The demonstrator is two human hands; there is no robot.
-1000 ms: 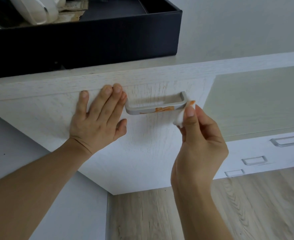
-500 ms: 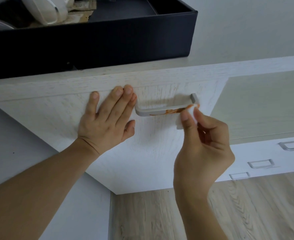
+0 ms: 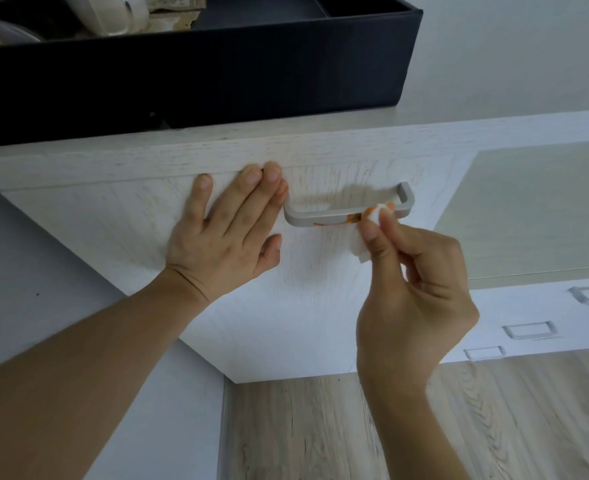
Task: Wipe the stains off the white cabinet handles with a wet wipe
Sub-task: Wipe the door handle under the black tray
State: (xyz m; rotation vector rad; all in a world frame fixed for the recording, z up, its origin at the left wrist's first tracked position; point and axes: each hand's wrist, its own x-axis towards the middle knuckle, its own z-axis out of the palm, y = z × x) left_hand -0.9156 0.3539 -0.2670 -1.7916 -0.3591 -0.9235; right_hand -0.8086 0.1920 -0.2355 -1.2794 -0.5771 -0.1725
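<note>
A pale metal handle (image 3: 324,215) sticks out of the white cabinet front (image 3: 303,306), with an orange stain along the right half of its bar. My right hand (image 3: 414,292) pinches a folded white wet wipe (image 3: 366,242) between thumb and forefinger and holds it against the bar near its right end; the wipe's tip is tinted orange. My left hand (image 3: 223,230) lies flat on the cabinet front just left of the handle, fingers straight and fingertips at the top edge.
A black box (image 3: 217,74) with loose items sits on the cabinet top, overhanging the edge. Lower drawers with three more handles (image 3: 528,329) show at the right. Wood floor (image 3: 321,427) lies below and a grey wall (image 3: 43,271) to the left.
My right hand has slid the wipe leftward from the handle's right corner onto the bar, and the wipe has picked up orange. The left hand stays pressed flat.
</note>
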